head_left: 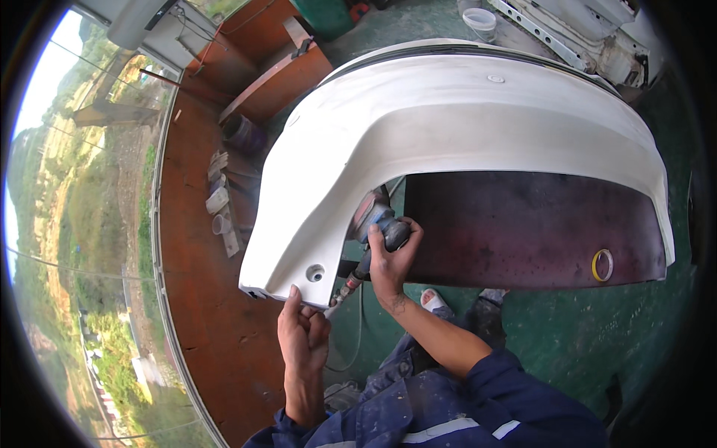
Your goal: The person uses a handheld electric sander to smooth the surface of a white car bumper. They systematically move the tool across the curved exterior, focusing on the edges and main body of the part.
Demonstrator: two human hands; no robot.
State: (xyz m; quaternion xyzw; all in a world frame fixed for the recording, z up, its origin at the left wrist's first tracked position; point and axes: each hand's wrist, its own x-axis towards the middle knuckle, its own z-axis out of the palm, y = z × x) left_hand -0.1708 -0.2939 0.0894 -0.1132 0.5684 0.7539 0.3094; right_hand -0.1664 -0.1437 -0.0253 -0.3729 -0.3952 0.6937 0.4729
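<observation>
A large white car bumper [299, 179] arches across the view, its left end bending down toward me. My right hand [390, 270] is wrapped round a hand-held air sander [371, 212] with a dark rounded grip. The sander's pad is against the inner edge of the bumper's left arm. From the grip, a hose fitting [348, 286] runs down toward the bumper's tip. My left hand [302, 332] grips the lower end of that arm, one fingertip on top and the other fingers curled below. Close by is a round recessed hole [315, 273] in the bumper.
A dark purplish panel [515, 231] lies within the bumper's arch, with a yellow tape roll [602, 265] on it. Small containers [218, 200] line the reddish-brown ledge [190, 299] beside the window. A thin hose [361, 336] trails down. Farther off stand a white bucket [479, 26] and car body parts [597, 41].
</observation>
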